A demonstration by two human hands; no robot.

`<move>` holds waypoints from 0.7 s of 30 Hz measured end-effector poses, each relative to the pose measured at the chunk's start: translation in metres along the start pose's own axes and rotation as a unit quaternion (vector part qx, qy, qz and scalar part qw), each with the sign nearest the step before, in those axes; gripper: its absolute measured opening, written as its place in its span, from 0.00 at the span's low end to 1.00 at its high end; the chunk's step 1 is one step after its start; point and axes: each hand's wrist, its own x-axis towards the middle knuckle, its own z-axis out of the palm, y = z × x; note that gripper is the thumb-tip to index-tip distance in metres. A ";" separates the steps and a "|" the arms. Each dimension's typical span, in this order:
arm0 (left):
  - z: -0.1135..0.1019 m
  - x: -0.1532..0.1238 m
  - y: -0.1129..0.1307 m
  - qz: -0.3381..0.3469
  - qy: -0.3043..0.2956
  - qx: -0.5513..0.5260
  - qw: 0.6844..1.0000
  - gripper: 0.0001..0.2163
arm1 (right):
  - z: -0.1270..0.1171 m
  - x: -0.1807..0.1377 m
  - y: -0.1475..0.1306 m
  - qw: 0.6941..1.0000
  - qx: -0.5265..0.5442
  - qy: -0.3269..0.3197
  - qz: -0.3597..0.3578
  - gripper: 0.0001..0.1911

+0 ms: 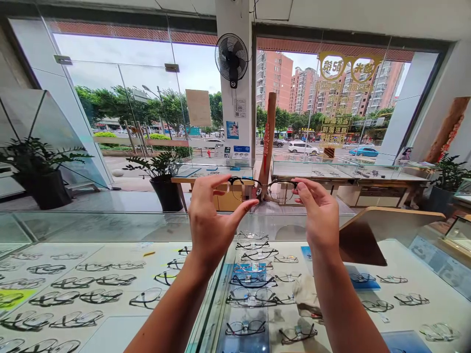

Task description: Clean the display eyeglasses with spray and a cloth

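Tall shop windows (136, 54) and a wall fan (231, 56) fill the back of the head view, beyond a display surface (121, 251) lined with rows of spectacles (250, 296). Dark-browed glasses (264, 186) are raised above it. The right hand (322, 218) has its grip pinching one end; the left hand (211, 220) has its index fingertip at the other, thumb spread; whether it pinches, I cannot tell.

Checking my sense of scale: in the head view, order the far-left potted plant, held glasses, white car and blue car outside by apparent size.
1. Far-left potted plant
2. Held glasses
3. White car and blue car: too alike to rank
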 end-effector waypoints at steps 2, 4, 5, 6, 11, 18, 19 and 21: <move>0.002 0.000 -0.001 -0.007 -0.003 -0.013 1.000 0.29 | 0.000 0.001 0.001 0.999 0.029 -0.007 0.022 0.14; 0.003 0.000 -0.001 -0.019 -0.006 -0.025 1.000 0.29 | 0.000 0.001 0.000 0.997 0.066 -0.015 0.048 0.12; 0.004 -0.001 -0.001 -0.025 -0.008 -0.029 0.999 0.29 | 0.001 0.001 -0.001 0.994 0.086 -0.018 0.059 0.12; 0.004 -0.001 -0.002 -0.030 -0.010 -0.033 0.999 0.28 | 0.001 0.001 -0.002 0.992 0.105 -0.019 0.068 0.11; 0.006 -0.002 -0.004 -0.048 -0.022 -0.043 0.998 0.28 | 0.003 0.001 -0.006 0.983 0.150 -0.015 0.102 0.11; 0.007 -0.004 -0.006 -0.081 -0.034 -0.072 0.994 0.28 | 0.003 0.001 -0.004 0.985 0.143 -0.020 0.096 0.10; 0.007 -0.004 -0.006 -0.085 -0.035 -0.076 0.993 0.29 | 0.003 0.002 -0.004 0.985 0.140 -0.020 0.097 0.10; 0.007 -0.004 -0.006 -0.090 -0.034 -0.083 0.992 0.29 | 0.002 0.002 -0.003 0.986 0.134 -0.020 0.097 0.10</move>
